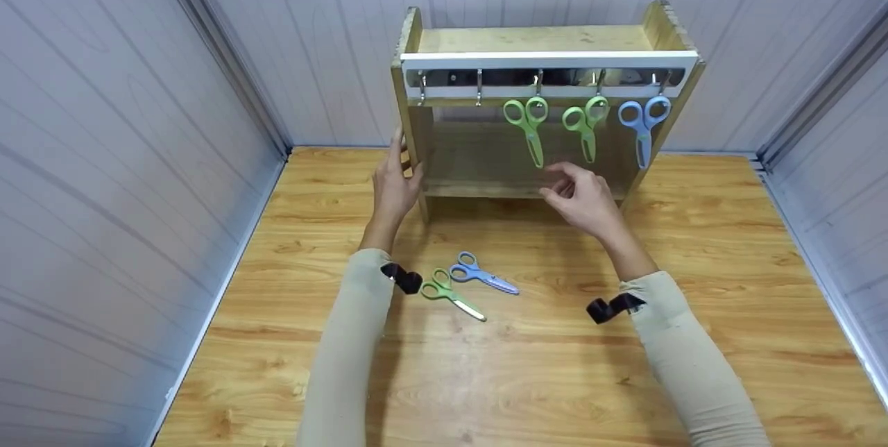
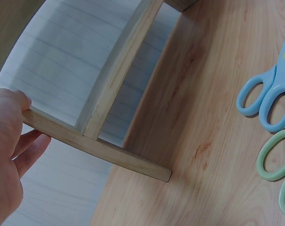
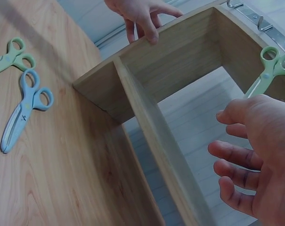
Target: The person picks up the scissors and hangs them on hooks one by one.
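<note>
My left hand (image 1: 394, 187) grips the left side panel of a wooden shelf (image 1: 531, 37); in the left wrist view the thumb and fingers (image 2: 33, 153) lie on opposite sides of the panel's edge. My right hand (image 1: 586, 200) is in front of the shelf, fingers loosely bent and holding nothing. Its fingertips are just under the blade tip of a hanging pair of green scissors (image 1: 531, 131). Farther right on the hook rail (image 1: 444, 91) hang another pair of green scissors (image 1: 587, 135) and a pair of blue scissors (image 1: 644, 131).
On the wooden tabletop (image 1: 541, 377) between my arms lie a pair of blue scissors (image 1: 489, 278) and a pair of green scissors (image 1: 451, 294). Two hooks at the rail's left end, including the leftmost hook (image 1: 422, 86), carry nothing. White panel walls (image 1: 111, 155) enclose the table.
</note>
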The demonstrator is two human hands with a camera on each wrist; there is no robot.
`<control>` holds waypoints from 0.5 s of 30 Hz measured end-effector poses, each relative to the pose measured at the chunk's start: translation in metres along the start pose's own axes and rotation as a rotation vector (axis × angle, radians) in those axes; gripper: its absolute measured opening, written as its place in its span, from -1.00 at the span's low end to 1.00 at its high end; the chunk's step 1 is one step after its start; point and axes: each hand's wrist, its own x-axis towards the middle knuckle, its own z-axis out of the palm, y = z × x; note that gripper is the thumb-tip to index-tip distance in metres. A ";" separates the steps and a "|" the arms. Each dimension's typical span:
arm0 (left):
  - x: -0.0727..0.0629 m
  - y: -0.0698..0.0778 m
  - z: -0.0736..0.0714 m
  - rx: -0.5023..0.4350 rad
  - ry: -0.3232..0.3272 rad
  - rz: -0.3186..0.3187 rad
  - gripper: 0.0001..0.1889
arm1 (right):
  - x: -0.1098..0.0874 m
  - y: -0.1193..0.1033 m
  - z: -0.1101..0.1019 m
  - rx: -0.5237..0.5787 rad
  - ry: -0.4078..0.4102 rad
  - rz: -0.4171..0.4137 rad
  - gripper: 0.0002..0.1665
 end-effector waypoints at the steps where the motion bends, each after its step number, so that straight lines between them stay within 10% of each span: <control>1: 0.000 0.000 0.000 0.001 0.003 0.003 -0.23 | 0.000 0.001 0.001 -0.001 -0.005 0.002 -0.52; 15: 0.001 0.000 0.000 -0.001 -0.024 -0.027 -0.19 | -0.005 0.009 0.010 -0.031 -0.026 -0.008 -0.60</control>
